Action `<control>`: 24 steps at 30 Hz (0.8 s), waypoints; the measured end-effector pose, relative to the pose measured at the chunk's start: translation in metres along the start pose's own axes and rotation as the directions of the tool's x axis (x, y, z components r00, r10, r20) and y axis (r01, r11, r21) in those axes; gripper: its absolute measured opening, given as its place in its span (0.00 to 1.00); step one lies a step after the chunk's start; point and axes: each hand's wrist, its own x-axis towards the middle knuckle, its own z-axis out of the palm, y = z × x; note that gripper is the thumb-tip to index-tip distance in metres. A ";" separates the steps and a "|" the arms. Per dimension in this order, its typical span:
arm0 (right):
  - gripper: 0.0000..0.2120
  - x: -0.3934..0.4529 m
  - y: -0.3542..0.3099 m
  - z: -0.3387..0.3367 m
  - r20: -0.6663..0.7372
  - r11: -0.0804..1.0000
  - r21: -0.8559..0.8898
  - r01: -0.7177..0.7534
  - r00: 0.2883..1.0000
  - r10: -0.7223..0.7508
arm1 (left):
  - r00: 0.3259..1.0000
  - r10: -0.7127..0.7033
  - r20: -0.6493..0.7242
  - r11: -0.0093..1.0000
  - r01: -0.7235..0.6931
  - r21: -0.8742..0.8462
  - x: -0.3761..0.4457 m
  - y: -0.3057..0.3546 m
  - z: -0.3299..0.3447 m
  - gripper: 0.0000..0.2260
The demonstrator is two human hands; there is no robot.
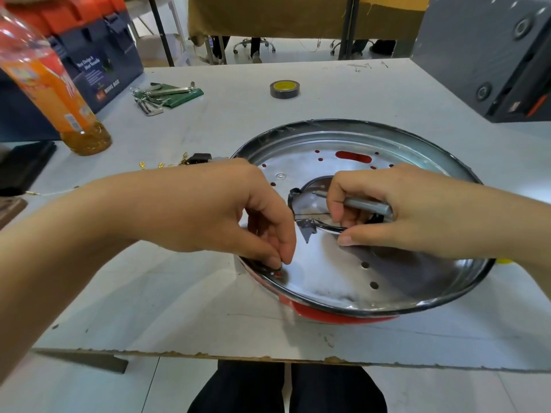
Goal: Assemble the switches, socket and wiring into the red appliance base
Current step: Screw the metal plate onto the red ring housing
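Right now I see red appliance base [337, 315] on white table [185, 308], near its front edge, shiny metal plate [328, 269] facing up, near rim tipped toward me. Left hand [238, 213] curled, fingertips pinching small part [275, 268] at near-left rim; can't tell what part is. Right hand [387, 210] grips one grey screwdriver [365, 204], long axis left-right, tip pointing left over centre opening. One tape roll [284, 89], one orange bottle [56, 93], one hex key set [161, 95] at back; four brass terminals [161, 165] visible left of base.
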 end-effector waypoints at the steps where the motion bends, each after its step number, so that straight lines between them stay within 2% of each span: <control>1: 0.07 0.000 0.000 0.000 0.001 1.000 -0.001 -0.001 1.000 0.001 | 1.000 -0.002 0.004 1.000 0.002 0.002 0.000 0.000 0.000 0.06; 24: 0.06 -0.001 -0.001 -0.001 0.005 1.000 -0.006 -0.016 1.000 0.016 | 0.990 -0.027 0.141 0.999 0.021 0.042 0.005 -0.001 -0.007 0.02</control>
